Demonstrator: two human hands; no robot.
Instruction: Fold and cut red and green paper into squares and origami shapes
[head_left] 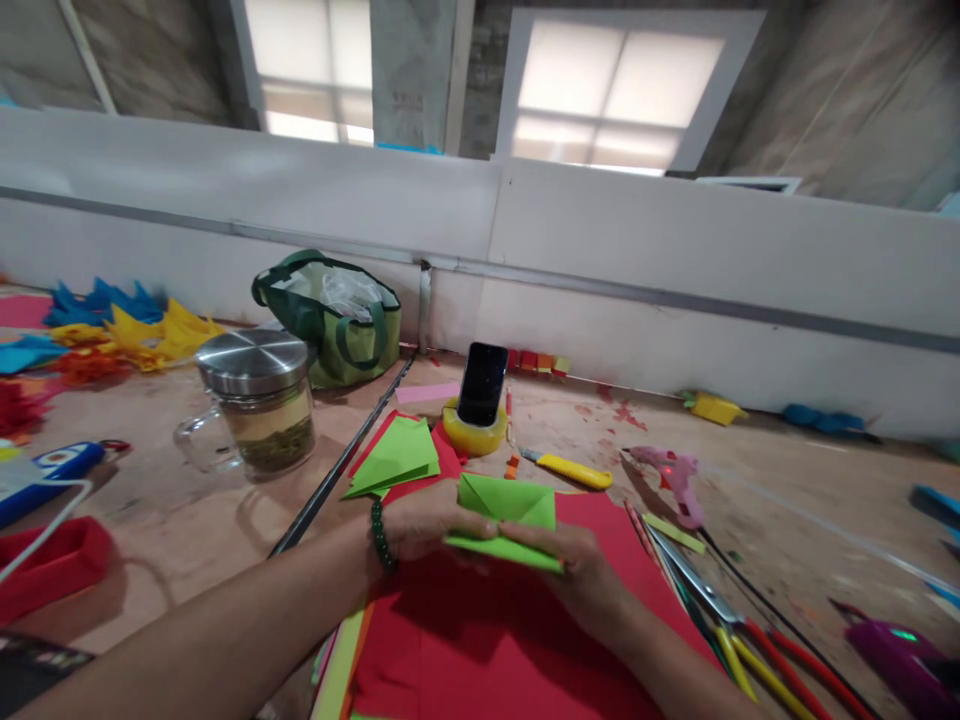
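A folded piece of bright green paper (517,503) is held between my two hands above a stack of red paper (510,640). On its left side, my left hand (433,522) grips the near fold, with a dark beaded bracelet at the wrist. My right hand (585,570) pinches the right part of the same fold, and the two index fingertips almost meet at its middle. Other fingers are hidden under the paper. More folded green sheets (401,455) lie on red paper just beyond my left hand.
Behind the stack, a phone (482,385) stands in a yellow holder (474,430). A yellow cutter (574,470), pink glue gun (675,480) and scissors (705,590) lie to the right. A lidded glass mug (262,410) and green bag (352,330) stand at the left.
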